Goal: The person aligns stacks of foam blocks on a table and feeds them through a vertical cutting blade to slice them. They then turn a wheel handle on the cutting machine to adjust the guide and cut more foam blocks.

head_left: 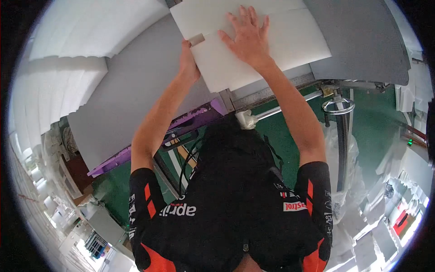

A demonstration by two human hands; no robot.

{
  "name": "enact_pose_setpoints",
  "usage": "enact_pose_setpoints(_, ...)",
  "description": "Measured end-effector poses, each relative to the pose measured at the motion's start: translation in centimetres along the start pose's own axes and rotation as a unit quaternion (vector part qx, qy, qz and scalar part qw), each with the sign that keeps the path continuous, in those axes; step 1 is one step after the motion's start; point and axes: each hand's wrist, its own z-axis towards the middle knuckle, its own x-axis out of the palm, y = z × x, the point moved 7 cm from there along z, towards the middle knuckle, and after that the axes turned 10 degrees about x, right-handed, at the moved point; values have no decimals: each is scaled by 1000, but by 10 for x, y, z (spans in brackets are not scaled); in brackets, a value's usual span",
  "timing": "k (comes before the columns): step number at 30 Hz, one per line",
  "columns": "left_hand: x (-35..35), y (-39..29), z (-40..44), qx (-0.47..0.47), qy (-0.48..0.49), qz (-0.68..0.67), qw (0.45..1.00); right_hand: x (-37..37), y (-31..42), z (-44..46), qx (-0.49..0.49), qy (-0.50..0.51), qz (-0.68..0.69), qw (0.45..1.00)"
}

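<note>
A white foam sheet (281,43) with a small notch in its left side lies on the grey work surface at the top of the head view. My right hand (248,40) rests flat on top of it, palm down and fingers spread. At the sheet's left edge, just below the notch, my left hand (188,64) grips the side. Its fingers are partly hidden by the sheet and by the hand itself.
Stacked white foam sheets (68,84) stand at the left of the grey table (136,86). A purple rail (199,115) runs along the table's near edge. To the right are a metal bar (290,105) and a round handwheel (338,106) above a green floor.
</note>
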Motion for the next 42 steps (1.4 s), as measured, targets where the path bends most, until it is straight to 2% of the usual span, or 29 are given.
enact_pose_setpoints(3, -4, 5, 6, -9, 45, -4, 999, 4, -2, -1, 21, -2, -35, 999)
enact_pose_setpoints(5, 6, 1, 10, 44, 153, 10, 987, 4, 0, 0, 4, -3, -52, 999)
enact_pose_setpoints(7, 0, 0, 4, 40, 62, -28, 997, 8, -1, 2, 10, 16, -14, 1000)
enact_pose_setpoints(8, 4, 1, 4, 39, 81, -23, 996, 7, -3, 2, 24, 4, -22, 999)
enact_pose_setpoints(10, -4, -3, 9, 90, 35, 67, 993, 5, -1, -1, 22, 4, 8, 1000)
enact_pose_setpoints(16, -5, -3, 12, 87, 85, 63, 991, 0, -3, -2, 39, 17, 46, 998)
enact_pose_setpoints(20, -6, 7, 6, -1, 54, -7, 999, -2, -3, 0, 31, 40, 48, 998)
enact_pose_setpoints(26, -4, 1, 8, 16, 4, 5, 1000, -7, -4, 3, 36, 52, 44, 997)
enact_pose_setpoints(30, -5, -2, 23, 84, 112, 149, 979, -3, -2, 1, 34, 21, 30, 999)
enact_pose_setpoints(33, -2, -6, 16, 77, 99, 128, 984, 0, -2, 2, 32, 43, 41, 998)
enact_pose_setpoints(35, -13, 2, 12, 41, -20, 63, 997, 1, -3, 1, 33, 38, 12, 999)
enact_pose_setpoints(38, -4, -2, 4, 6, -25, 28, 999, 0, 1, 2, 38, 55, -8, 998)
enact_pose_setpoints(40, -6, 8, 10, -29, 4, 10, 1000, 2, 4, 4, 51, 64, -39, 996)
enact_pose_setpoints(42, -4, 4, 2, -32, 3, 5, 999, 7, 11, 9, 30, 41, -7, 999)
